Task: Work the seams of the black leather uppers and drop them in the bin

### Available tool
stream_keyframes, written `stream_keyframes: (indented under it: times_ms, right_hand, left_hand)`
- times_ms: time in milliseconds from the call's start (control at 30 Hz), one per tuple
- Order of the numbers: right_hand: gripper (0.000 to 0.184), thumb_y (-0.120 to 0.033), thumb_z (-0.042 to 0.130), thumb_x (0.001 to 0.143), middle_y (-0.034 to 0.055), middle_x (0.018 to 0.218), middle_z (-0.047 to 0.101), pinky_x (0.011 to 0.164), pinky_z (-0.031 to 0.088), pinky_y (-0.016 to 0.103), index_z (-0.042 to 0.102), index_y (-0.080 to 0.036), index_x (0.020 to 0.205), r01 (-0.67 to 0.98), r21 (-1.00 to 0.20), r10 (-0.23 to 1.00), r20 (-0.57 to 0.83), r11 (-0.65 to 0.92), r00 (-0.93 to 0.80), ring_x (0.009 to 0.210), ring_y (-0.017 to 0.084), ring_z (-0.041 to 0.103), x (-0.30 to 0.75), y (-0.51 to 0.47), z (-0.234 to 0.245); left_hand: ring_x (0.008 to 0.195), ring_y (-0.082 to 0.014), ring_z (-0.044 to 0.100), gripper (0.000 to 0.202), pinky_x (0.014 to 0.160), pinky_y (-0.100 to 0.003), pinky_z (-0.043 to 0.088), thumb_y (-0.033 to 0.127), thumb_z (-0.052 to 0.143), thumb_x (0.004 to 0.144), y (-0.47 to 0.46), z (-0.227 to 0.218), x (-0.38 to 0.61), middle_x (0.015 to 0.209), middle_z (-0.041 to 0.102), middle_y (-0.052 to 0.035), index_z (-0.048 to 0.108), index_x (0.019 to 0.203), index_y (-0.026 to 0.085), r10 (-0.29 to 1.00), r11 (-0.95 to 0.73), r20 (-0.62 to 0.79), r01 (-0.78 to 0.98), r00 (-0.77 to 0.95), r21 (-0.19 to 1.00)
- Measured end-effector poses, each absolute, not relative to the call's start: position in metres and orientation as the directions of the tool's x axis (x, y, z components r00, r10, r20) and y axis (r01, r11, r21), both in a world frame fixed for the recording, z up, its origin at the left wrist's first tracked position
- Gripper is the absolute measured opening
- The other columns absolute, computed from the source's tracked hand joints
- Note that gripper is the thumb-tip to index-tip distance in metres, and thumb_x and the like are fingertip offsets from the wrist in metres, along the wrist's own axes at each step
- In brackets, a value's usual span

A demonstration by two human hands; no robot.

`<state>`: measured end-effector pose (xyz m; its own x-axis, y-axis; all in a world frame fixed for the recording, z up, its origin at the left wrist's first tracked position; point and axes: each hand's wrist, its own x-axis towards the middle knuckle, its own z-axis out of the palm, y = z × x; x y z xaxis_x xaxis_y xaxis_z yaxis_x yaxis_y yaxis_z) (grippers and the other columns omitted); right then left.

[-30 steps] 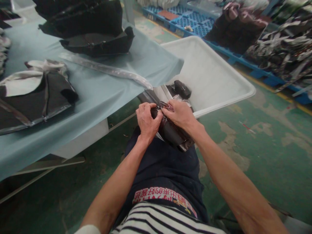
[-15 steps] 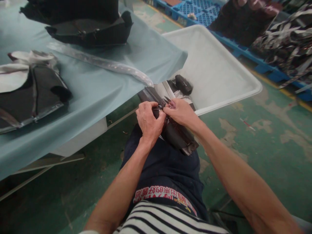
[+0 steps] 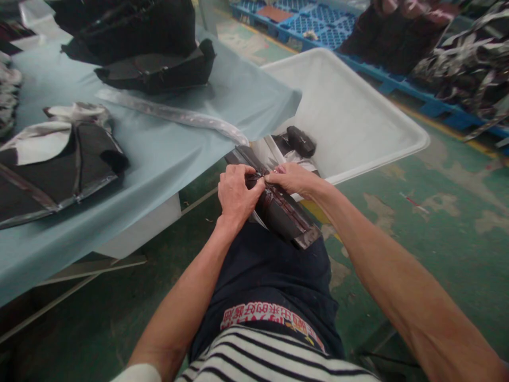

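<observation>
Clock directions taken from the hands. Pinching a dark glossy fabric piece (image 3: 288,215) with the left hand (image 3: 238,193), with thumb and forefinger nearly together on its upper part. Holding small scissors (image 3: 273,162) in the right hand (image 3: 292,178), with fingers curled in and blades toward 11 o'clock; also touching the fabric piece close beside the left thumb. Cannot tell the exact grip on the handles, mostly hidden.

Fabric piece located beneath both hands, slanting toward 5 o'clock, with its lower end in front of dark trousers (image 3: 274,265). Noted at 10 o'clock: bench (image 3: 178,154) under blue-grey cloth, bearing a translucent strip (image 3: 175,112), a stack of black pieces (image 3: 131,53) and, toward 9, a black piece with white lining (image 3: 40,143). Noted at 2 o'clock: white bin (image 3: 358,111), with a black bundle (image 3: 301,141) inside. Seen beyond, at 1 o'clock: blue pallet (image 3: 322,26).
</observation>
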<state>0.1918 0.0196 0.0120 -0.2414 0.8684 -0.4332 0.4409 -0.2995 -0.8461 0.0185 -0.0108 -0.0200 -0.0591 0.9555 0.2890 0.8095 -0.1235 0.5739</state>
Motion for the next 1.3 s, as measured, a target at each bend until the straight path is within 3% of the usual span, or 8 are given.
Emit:
stream_keyframes:
  times_ms: [100, 233, 467, 567, 633, 800, 900, 1300]
  right_hand:
    - [0.032, -0.03, 0.065, 0.083, -0.0067, 0.055, 0.038, 0.053, 0.021, 0.029, 0.042, -0.024, 0.061, 0.543, -0.819, 0.915, -0.345, -0.185, -0.209, 0.056, 0.01, 0.034, 0.191, 0.018, 0.009]
    - [0.028, -0.029, 0.065, 0.083, -0.0056, 0.057, 0.044, 0.056, 0.025, 0.03, 0.046, -0.024, 0.062, 0.607, -0.784, 0.958, -0.255, -0.127, -0.13, 0.06, 0.012, 0.04, 0.187, 0.017, 0.007]
    - [0.03, -0.03, 0.066, 0.081, -0.0059, 0.054, 0.042, 0.054, 0.022, 0.031, 0.046, -0.024, 0.06, 0.53, -0.81, 0.909, -0.386, -0.253, -0.156, 0.054, 0.011, 0.035, 0.188, 0.023, 0.004]
    - [0.037, -0.041, 0.068, 0.088, -0.0048, 0.056, 0.045, 0.054, 0.024, 0.03, 0.046, -0.025, 0.062, 0.51, -0.822, 0.91, -0.38, -0.252, -0.163, 0.055, 0.013, 0.039, 0.192, 0.017, -0.002]
    - [0.043, -0.051, 0.068, 0.091, -0.0034, 0.06, 0.048, 0.057, 0.028, 0.03, 0.046, -0.025, 0.064, 0.577, -0.797, 0.949, -0.293, -0.176, -0.115, 0.06, 0.014, 0.043, 0.194, 0.01, -0.006]
    - [0.027, -0.049, 0.061, 0.098, 0.0063, 0.088, 0.073, 0.071, 0.041, 0.033, 0.063, -0.022, 0.095, 0.689, -0.722, 0.997, -0.048, -0.072, 0.054, 0.081, 0.024, 0.063, 0.193, -0.009, -0.009]
    - [0.027, -0.042, 0.051, 0.104, 0.0127, 0.098, 0.077, 0.076, 0.043, 0.036, 0.064, -0.02, 0.111, 0.743, -0.669, 0.998, 0.014, -0.04, 0.067, 0.091, 0.03, 0.07, 0.191, -0.019, 0.001]
    - [0.026, -0.034, 0.053, 0.105, 0.0169, 0.105, 0.082, 0.072, 0.038, 0.037, 0.074, -0.021, 0.115, 0.931, -0.357, 0.983, -0.183, -0.077, 0.012, 0.097, 0.035, 0.073, 0.172, -0.04, 0.043]
  left_hand:
    - [0.103, -0.0314, 0.064, 0.016, 0.095, -0.046, 0.051, 0.028, 0.078, 0.085, -0.009, -0.017, 0.019, 0.11, 0.07, -0.008, 0.069, 0.099, 0.026, 0.962, -0.099, 0.266, 0.831, -0.061, 0.547]
    - [0.106, -0.03, 0.063, 0.013, 0.097, -0.045, 0.051, 0.023, 0.072, 0.087, -0.012, -0.023, 0.024, 0.111, 0.07, -0.0078, 0.067, 0.099, 0.025, 0.949, -0.112, 0.299, 0.786, -0.096, 0.609]
    - [0.112, -0.0285, 0.063, 0.016, 0.105, -0.045, 0.047, 0.017, 0.066, 0.085, -0.016, -0.035, 0.036, 0.11, 0.07, -0.0079, 0.064, 0.099, 0.023, 0.919, -0.11, 0.345, 0.719, -0.189, 0.687]
    - [0.112, -0.0274, 0.064, 0.016, 0.105, -0.044, 0.047, 0.017, 0.065, 0.086, -0.016, -0.037, 0.035, 0.11, 0.07, -0.0072, 0.064, 0.101, 0.024, 0.915, -0.143, 0.363, 0.7, -0.176, 0.7]
    - [0.113, -0.0265, 0.064, 0.017, 0.106, -0.043, 0.047, 0.017, 0.066, 0.087, -0.016, -0.038, 0.032, 0.111, 0.071, -0.0063, 0.063, 0.102, 0.024, 0.915, -0.166, 0.373, 0.699, -0.153, 0.695]
    - [0.116, -0.0257, 0.065, 0.016, 0.108, -0.042, 0.048, 0.021, 0.067, 0.091, -0.018, -0.039, 0.024, 0.113, 0.071, -0.0064, 0.065, 0.106, 0.024, 0.918, -0.21, 0.386, 0.716, -0.089, 0.666]
    - [0.118, -0.0257, 0.065, 0.016, 0.109, -0.043, 0.048, 0.02, 0.066, 0.092, -0.019, -0.039, 0.023, 0.115, 0.071, -0.0071, 0.066, 0.107, 0.025, 0.916, -0.224, 0.394, 0.716, -0.077, 0.661]
    - [0.116, -0.0262, 0.064, 0.015, 0.108, -0.042, 0.047, 0.02, 0.067, 0.091, -0.018, -0.038, 0.019, 0.115, 0.071, -0.0074, 0.068, 0.106, 0.024, 0.925, -0.235, 0.374, 0.682, -0.062, 0.692]
